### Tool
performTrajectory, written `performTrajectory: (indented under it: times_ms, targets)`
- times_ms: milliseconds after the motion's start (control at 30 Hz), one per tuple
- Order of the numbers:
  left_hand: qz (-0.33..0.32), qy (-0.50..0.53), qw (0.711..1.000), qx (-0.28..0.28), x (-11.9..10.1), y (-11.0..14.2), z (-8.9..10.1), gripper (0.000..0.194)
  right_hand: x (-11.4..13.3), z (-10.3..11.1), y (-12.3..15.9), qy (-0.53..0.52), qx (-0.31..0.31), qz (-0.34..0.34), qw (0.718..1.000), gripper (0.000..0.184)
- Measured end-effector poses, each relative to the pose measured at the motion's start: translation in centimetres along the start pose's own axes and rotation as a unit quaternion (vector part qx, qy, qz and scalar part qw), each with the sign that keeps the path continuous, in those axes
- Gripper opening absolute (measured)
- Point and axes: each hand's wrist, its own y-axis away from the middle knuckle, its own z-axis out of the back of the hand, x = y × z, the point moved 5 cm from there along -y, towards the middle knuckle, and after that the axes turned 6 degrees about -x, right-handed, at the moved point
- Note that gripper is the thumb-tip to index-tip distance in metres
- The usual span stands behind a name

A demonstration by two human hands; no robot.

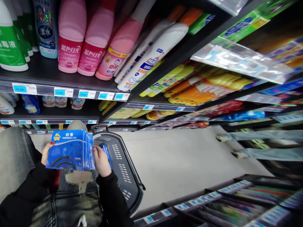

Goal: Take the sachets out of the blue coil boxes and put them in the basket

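Over my knees I hold a stack of blue mosquito coil packs (68,148), their printed fronts facing up, with a black coil pictured near the bottom. My left hand (47,153) grips the stack's left edge, thumb on the front and the other fingers hidden behind. At the right edge my right hand (102,160) is closed on the packs, thumb on top, where several edges fan out slightly. Just beyond this hand, a dark grey shopping basket (124,167) stands on the floor, with more blue packaging (107,154) partly visible behind my fingers.
Shelves ahead carry pink bottles (72,37), white cleaner bottles (151,58) and green-labelled bottles (11,47) above price tags (62,92). The pale aisle floor (180,160) runs to the right, where another person's legs (255,145) show. A lower rack (213,201) lines the near right side.
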Motion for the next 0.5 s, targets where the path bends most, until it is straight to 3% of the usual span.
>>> performTrajectory:
  times_ms: [200,267,333,400,500]
  targets:
    - [-0.042,0.019,0.999,0.02,-0.3,-0.6,0.6,0.051,3.4,6.6,1.2,0.161,-0.109,0.059,0.979,0.04]
    - [-0.057,0.02,0.998,0.019,-0.1,-0.8,0.5,0.05,6.2,9.3,2.2,0.241,-0.192,0.109,0.945,0.038]
    - [-0.057,0.017,0.998,0.03,0.6,-0.7,0.0,0.05,9.6,10.8,3.5,0.331,-0.262,0.154,0.893,0.036]
    - [-0.049,0.008,0.998,0.05,1.5,-0.6,-0.8,0.051,12.8,10.2,4.7,0.415,-0.296,0.18,0.841,0.033]
    - [-0.067,-0.016,0.995,0.069,2.6,-0.4,-1.4,0.051,15.8,5.5,5.9,0.489,-0.266,0.207,0.804,0.028]
